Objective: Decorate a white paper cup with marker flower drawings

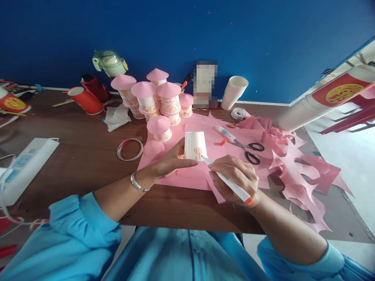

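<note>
Fingers first, at left hand (173, 160): found part-curled around the left side of white paper cup (193, 141), with thumb laid along the lower edge and some fingertips hidden. At right hand (236, 175): found closed about white marker (234, 188), with tip at the lower cup wall beside red flower drawing (198, 151); cannot tell if touching. Located between both hands, held directly by the left, the nearer, and reached by the right only through the marker. Noted with narrow end up and away from the wearer, long axis near upright in view; cannot tell whether standing or lifted. Recorded around cup: pink paper (190, 182). Right of cup: glue stick (225, 133), then scissors (247, 147). Left of cup: tape roll (120, 152). Beyond cup, leftward: pink-roofed cups (170, 103); rightward: stacked cups (234, 93).
</note>
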The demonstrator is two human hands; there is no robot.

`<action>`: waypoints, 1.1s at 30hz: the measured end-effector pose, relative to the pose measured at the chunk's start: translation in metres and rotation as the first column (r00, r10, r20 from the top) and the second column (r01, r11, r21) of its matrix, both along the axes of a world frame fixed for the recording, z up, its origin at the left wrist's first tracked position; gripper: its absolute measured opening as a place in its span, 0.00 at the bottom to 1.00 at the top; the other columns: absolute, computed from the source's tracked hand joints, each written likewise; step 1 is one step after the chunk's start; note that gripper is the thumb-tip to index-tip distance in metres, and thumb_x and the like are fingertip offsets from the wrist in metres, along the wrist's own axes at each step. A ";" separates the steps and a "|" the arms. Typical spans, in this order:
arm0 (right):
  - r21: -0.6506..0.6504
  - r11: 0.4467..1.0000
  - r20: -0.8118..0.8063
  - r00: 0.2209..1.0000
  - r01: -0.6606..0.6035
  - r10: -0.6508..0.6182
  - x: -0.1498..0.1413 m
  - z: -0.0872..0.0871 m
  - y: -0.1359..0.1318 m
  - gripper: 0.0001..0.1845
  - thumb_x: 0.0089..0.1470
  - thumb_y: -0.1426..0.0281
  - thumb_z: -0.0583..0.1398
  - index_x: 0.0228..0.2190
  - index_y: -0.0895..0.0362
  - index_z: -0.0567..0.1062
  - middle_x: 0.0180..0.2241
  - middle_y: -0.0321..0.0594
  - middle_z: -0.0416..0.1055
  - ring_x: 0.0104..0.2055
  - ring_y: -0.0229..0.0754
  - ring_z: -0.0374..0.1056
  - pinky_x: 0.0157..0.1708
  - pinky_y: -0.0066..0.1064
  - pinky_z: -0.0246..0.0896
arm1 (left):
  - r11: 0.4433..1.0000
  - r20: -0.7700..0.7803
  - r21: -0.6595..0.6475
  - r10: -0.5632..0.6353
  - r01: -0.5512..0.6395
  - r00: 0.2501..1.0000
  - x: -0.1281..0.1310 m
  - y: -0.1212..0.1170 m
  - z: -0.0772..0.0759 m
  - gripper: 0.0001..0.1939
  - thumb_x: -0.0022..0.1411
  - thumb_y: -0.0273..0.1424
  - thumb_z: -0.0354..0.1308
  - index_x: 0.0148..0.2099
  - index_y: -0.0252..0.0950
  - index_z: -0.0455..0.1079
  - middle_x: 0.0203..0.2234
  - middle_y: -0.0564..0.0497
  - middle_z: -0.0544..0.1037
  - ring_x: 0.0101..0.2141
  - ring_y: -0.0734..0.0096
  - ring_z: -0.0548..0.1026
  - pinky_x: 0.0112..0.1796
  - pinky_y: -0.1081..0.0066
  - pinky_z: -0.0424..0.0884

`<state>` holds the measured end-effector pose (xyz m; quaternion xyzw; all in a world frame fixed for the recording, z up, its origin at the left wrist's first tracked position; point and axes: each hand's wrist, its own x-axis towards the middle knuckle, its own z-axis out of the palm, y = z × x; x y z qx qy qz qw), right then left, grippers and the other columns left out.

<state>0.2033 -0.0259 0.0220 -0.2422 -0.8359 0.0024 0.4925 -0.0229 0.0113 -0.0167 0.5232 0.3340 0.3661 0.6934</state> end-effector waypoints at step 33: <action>0.011 0.994 0.054 0.993 0.105 -0.105 0.001 -0.002 0.001 0.11 0.63 0.81 0.61 0.44 0.56 0.74 0.33 0.39 0.80 0.31 0.38 0.78 0.32 0.30 0.77 | 1.000 0.055 -0.027 0.000 0.002 0.998 0.001 0.000 -0.004 0.39 0.55 0.36 0.78 0.65 0.44 0.68 0.65 0.42 0.74 0.69 0.39 0.66 0.64 0.46 0.66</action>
